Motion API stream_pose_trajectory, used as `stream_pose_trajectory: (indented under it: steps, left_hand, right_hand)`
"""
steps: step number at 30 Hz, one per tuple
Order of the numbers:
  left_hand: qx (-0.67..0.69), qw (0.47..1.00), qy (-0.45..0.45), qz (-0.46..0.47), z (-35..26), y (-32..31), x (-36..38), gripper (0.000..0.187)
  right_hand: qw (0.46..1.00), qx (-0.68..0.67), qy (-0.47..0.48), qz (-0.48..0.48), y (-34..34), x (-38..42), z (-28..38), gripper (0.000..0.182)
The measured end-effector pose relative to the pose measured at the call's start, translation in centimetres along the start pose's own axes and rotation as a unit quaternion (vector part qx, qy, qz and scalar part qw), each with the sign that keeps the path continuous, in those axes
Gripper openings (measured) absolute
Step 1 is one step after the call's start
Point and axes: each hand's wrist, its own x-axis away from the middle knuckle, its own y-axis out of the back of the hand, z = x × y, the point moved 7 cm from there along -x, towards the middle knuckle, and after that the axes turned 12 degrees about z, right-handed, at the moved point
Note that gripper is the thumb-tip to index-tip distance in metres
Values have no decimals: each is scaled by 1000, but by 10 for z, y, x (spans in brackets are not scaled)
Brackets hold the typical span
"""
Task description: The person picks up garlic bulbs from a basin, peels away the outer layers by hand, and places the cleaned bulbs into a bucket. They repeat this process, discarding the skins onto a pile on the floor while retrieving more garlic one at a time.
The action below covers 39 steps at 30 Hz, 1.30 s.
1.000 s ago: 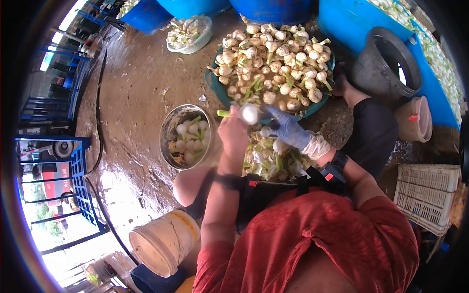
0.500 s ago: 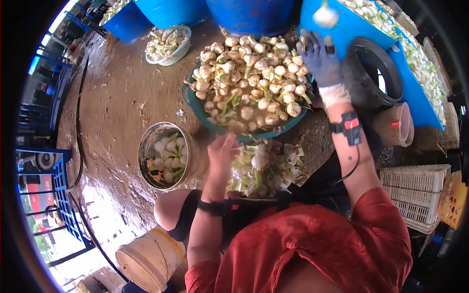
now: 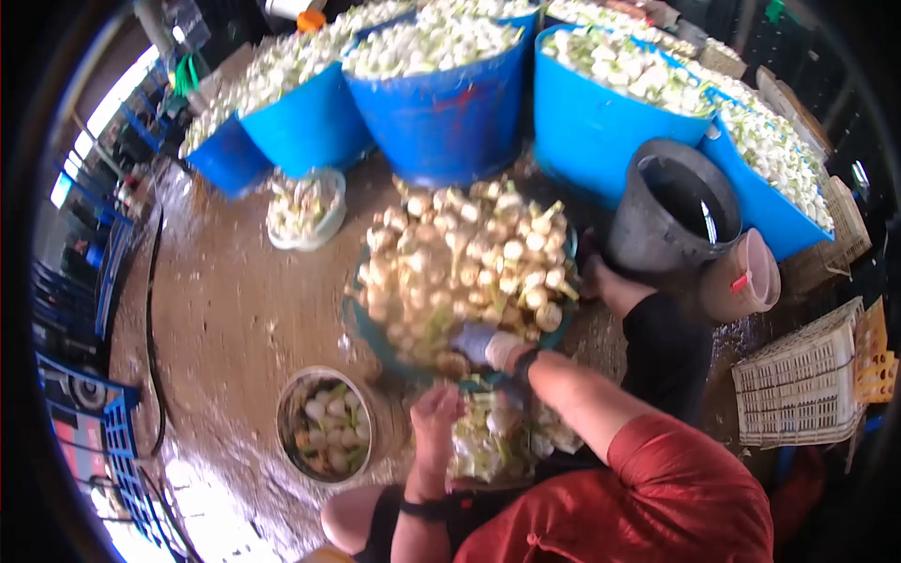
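Observation:
A wide green basin is heaped with soiled garlic bulbs, with murky water at its near side. My right hand, in a blue-grey glove, reaches over the near rim among the bulbs; its fingers are blurred and partly hidden. My left hand is bare and closed, just in front of the basin; what it may hold cannot be made out. Below both hands lies a pile of pale peelings and leaves. At the left stands a bucket with cleaner white bulbs inside.
Large blue tubs full of white bulbs line the back and right. A black bucket, a pinkish pail and a white plastic crate stand at right. A small pale basin sits back left on wet, muddy floor.
My right hand has come down from beyond the basin's far right side to its near edge. A bulb in the air near the blue tub is gone from sight. The view has tilted up.

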Motion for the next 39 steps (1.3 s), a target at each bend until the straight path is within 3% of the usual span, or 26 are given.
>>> stream_pose_trajectory:
  steps: [1,2,3,5,8,9,11,12,13,14,15,17,23,24,25,27,28,32,34,35,37,39]
  left_hand:
    - [-24,998,-50,37,6,5,-5,27]
    - [-8,999,-20,30,6,5,-5,25]
    - [24,1000,-11,14,13,9,-7,22]
    - [63,998,9,-19,13,9,-5,22]
    - [77,996,11,-42,24,18,-4,22]
    - [79,996,2,-37,24,20,-5,22]
    - [63,997,13,-41,29,26,-7,31]
    - [41,998,7,-46,29,28,-8,38]
    - [18,999,1,-51,27,29,-10,45]
    - [14,1000,0,-24,23,25,-11,56]
    - [12,1000,2,-25,24,23,-13,56]
    - [30,997,-65,-30,20,14,-18,57]
    - [-7,998,-56,6,10,1,-13,41]
    - [55,996,-65,37,7,-2,-11,44]
    - [117,988,-75,67,3,-6,-9,47]
    - [135,985,-67,80,-1,-6,-3,44]
    - [151,983,-65,86,-1,-7,-2,45]
    - [161,982,-71,65,0,-3,1,46]
    - [89,992,-74,50,-1,-4,2,47]
    - [17,996,-75,36,-3,-3,3,47]
    - [-37,996,-79,21,-3,-1,4,48]
    - [-90,993,-81,7,-1,1,6,48]
  right_hand:
    - [996,-34,71,-32,19,13,9,33]
    - [998,-9,17,53,20,16,10,32]
    - [999,-25,26,28,9,9,2,32]
    - [993,-56,-42,93,-4,5,-14,42]
    - [960,-268,38,-65,-6,22,-31,40]
    - [937,-316,76,-128,-5,26,-34,38]
    - [832,-549,10,-82,4,49,-28,36]
    - [809,-583,-9,-76,18,62,-15,33]
    - [808,-585,-9,-75,26,71,-3,33]
    - [830,-541,36,-132,42,81,10,33]
    - [845,-494,83,-188,58,93,26,33]
    - [840,-497,92,-199,67,104,49,32]
    - [844,-473,139,-212,75,123,73,27]
    - [858,-420,160,-249,83,129,73,24]
    - [857,-420,160,-251,83,132,70,24]
    - [821,-539,66,-175,67,131,56,24]
    - [866,-422,124,-238,82,137,62,23]
    - [824,-497,113,-247,87,140,73,21]
    - [883,-290,142,-340,102,150,88,20]
    - [883,-290,142,-340,102,151,89,20]
    - [936,-131,111,-307,103,151,101,20]
    - [944,-93,95,-301,103,150,103,17]
